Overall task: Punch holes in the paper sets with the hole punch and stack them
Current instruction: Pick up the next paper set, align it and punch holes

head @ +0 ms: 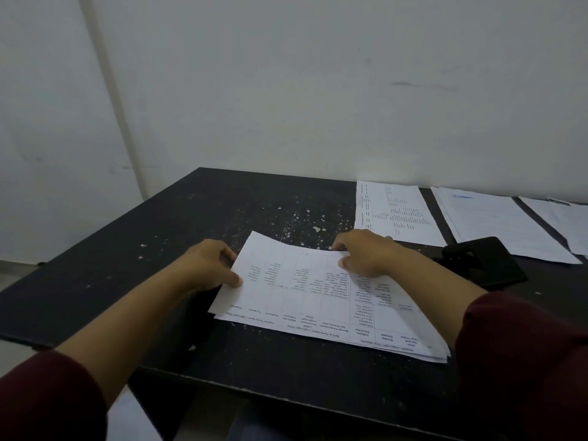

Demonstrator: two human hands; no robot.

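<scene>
Left hand (pixel 212 265): at the left edge of the paper set (pixel 321 300), thumb lying on the top sheet and the fingers curled round and under the edge, so it pinches the sheets. That left edge is lifted a little off the table (pixel 133 249).

Paper set: several printed sheets with a table layout, lying on the dark table just in front of the person, turned at a slant. Along the near edge the sheets are fanned and not flush. Whether holes are already punched in it cannot be made out.

Right hand (pixel 362 254): at the far right corner of the same set, fingers bent down onto the far edge and thumb on the top sheet; it holds that corner.

Hole punch (pixel 483 261): black, standing on the table just right of the right wrist, not touched by either hand.

Farther right, along the wall: three more lots of paper, first sheet pile (pixel 394 211), second sheet pile (pixel 496 227), third sheet pile (pixel 569 221), laid side by side.

Judgement: the step in hand is squaring or positioning one set with both hands. Next move calls for getting the edges flush, then bringing one edge to the punch, straight and fully in.
</scene>
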